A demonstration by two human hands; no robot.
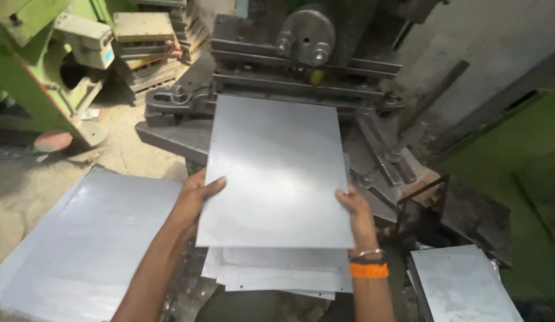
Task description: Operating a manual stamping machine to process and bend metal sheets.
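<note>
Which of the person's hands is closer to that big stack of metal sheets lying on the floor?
Left. The left hand grips the held sheet edge just beside the floor stack; the right hand holds the opposite edge, further away.

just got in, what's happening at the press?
A person holds a flat metal sheet by its two side edges, left hand and right hand, its far edge at the dark press. More sheets lie under it, a stack sits to the left, and another sheet to the right.
</note>
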